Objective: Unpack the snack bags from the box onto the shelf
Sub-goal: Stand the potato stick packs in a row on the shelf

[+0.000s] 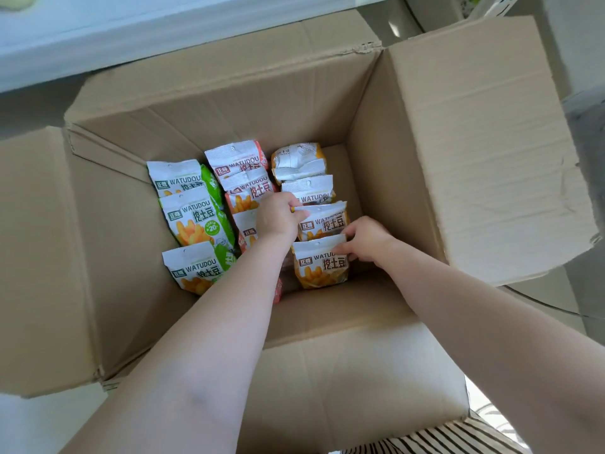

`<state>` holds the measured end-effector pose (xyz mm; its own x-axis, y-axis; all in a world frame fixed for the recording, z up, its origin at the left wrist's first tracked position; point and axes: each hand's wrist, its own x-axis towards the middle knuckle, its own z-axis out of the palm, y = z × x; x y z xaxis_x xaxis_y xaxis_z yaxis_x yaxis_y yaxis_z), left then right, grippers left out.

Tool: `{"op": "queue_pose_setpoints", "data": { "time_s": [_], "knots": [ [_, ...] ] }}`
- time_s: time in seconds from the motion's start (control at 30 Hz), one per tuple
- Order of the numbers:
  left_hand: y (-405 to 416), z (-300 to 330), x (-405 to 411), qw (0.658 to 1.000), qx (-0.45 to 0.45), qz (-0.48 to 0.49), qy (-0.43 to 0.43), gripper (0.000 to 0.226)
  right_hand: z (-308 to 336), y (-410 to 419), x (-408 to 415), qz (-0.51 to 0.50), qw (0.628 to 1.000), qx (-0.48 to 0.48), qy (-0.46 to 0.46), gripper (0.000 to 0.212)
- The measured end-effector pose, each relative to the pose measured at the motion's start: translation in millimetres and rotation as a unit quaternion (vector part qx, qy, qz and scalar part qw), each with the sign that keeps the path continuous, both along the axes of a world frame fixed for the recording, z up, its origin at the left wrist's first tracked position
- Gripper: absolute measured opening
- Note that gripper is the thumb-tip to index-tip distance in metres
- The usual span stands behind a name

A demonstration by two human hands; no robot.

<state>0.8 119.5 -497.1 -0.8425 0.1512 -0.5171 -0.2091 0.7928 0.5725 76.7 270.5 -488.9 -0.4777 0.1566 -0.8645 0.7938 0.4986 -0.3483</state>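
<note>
Snack bags in box, tops pointing away

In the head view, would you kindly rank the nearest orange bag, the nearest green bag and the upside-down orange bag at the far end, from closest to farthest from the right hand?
From the right hand:
1. Nearest orange bag, touched by its fingers, right column.
2. Nearest green bag, left column, past the left forearm.
3. Upside-down orange bag, far end of the right column.
</note>
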Motion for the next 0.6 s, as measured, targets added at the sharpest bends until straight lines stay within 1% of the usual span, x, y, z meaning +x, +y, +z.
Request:
{"op": "queue_pose_setpoints", "data": {
  "time_s": [0.17,0.23,0.27,0.3,0.33,0.43,0.53,0.57,0.6],
  "knots": [
    [-10.8,30.9,-10.7,0.997,0.052,0.003,-0.049,0.026,23.6,3.7,-0.6,0.0,0.999,0.021,0.024,0.016],
    [-17.2,50.9,-13.3,0.993,0.082,0.008,-0.081,0.012,44.2,1.8,-0.2,0.0,0.999,0.023,0.045,0.015],
    [-21.5,62.5,-14.7,0.992,0.092,0.01,-0.09,0.012,56.5,0.1,-0.7,0.001,0.998,0.027,0.055,0.015],
    [-26.3,73.3,-16.2,0.991,0.098,0.011,-0.094,0.019,69.0,-1.9,-1.0,0.002,0.997,0.035,0.064,0.016],
    [-30.8,88.5,-17.7,0.99,0.099,0.012,-0.096,0.021,83.5,-4.4,-1.3,0.001,0.997,0.043,0.071,0.017],
    [-50.9,143.5,-20.5,0.991,0.106,0.027,-0.083,0.018,136.1,-15.0,-0.7,-0.032,0.993,0.047,0.101,0.031],
    [-79.4,212.2,-24.4,0.993,0.096,0.045,-0.055,0.015,207.1,-22.9,1.4,-0.087,0.987,0.009,0.137,0.024],
    [-91.5,235.5,-24.1,0.993,0.095,0.055,-0.049,0.013,235.3,-25.8,4.5,-0.099,0.984,-0.004,0.149,0.026],
    [-102.1,273.4,-25.6,0.991,0.103,0.068,-0.042,0.012,272.6,-27.5,5.2,-0.112,0.979,-0.013,0.169,0.028]
  ]
}}
